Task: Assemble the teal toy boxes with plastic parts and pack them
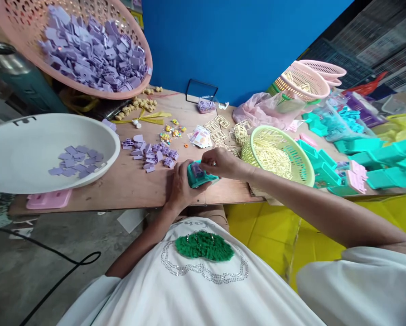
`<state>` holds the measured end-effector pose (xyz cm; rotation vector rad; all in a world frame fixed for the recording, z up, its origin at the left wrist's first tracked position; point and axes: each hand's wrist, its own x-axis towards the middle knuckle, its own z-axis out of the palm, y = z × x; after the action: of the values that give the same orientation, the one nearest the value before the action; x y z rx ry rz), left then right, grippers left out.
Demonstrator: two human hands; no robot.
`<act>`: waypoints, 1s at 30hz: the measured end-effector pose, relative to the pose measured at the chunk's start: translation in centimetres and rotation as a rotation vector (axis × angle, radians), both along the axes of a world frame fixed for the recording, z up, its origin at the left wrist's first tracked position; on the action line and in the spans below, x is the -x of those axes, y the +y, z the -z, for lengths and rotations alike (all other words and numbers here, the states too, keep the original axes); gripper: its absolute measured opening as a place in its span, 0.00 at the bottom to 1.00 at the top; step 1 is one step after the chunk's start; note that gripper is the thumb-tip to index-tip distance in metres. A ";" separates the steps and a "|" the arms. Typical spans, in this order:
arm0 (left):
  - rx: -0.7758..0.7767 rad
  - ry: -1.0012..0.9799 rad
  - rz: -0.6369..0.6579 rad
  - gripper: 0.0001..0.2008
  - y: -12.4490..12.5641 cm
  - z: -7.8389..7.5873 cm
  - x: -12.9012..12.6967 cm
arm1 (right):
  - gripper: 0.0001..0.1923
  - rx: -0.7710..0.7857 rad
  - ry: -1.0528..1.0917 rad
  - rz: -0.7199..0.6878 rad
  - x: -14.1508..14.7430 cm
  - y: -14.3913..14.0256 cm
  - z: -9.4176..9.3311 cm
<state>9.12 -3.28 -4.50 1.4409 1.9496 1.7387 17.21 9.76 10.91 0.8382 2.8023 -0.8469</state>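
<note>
Frame centre, at the table (128, 190) edge: left hand (181, 188) wraps one teal box (199, 174), fingers closed around it. Right hand (219, 163) above it, fingertips pinched on a small purple piece (196, 168) at the box top. One loose pile of purple pieces (152, 154) just left of the hands. One white bowl (26, 140) at left, one pink basket (128, 86) upper left, one green basket (301, 167) right of centre, and two more pink baskets (308, 79) upper right.

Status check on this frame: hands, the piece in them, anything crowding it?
Left hand grips teal housing at table edge. Right hand fingers on its purple insert. Loose purple parts just beyond, not touching.
</note>
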 end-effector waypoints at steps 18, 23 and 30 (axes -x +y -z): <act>-0.015 0.085 -0.016 0.41 0.1 -0.2 0.2 | 0.10 0.205 -0.246 0.021 1.6 0.0 -1.5; -0.006 0.114 0.018 0.38 0.0 -0.3 0.5 | 0.12 0.020 -0.262 0.015 3.4 -0.8 -1.9; 0.005 0.061 0.028 0.38 -0.2 -0.7 0.4 | 0.10 0.620 -0.189 0.329 1.7 0.8 -0.8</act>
<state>8.73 -3.53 -3.83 1.5299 1.9521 1.6955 15.49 10.60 11.74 1.1826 2.0656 -1.4804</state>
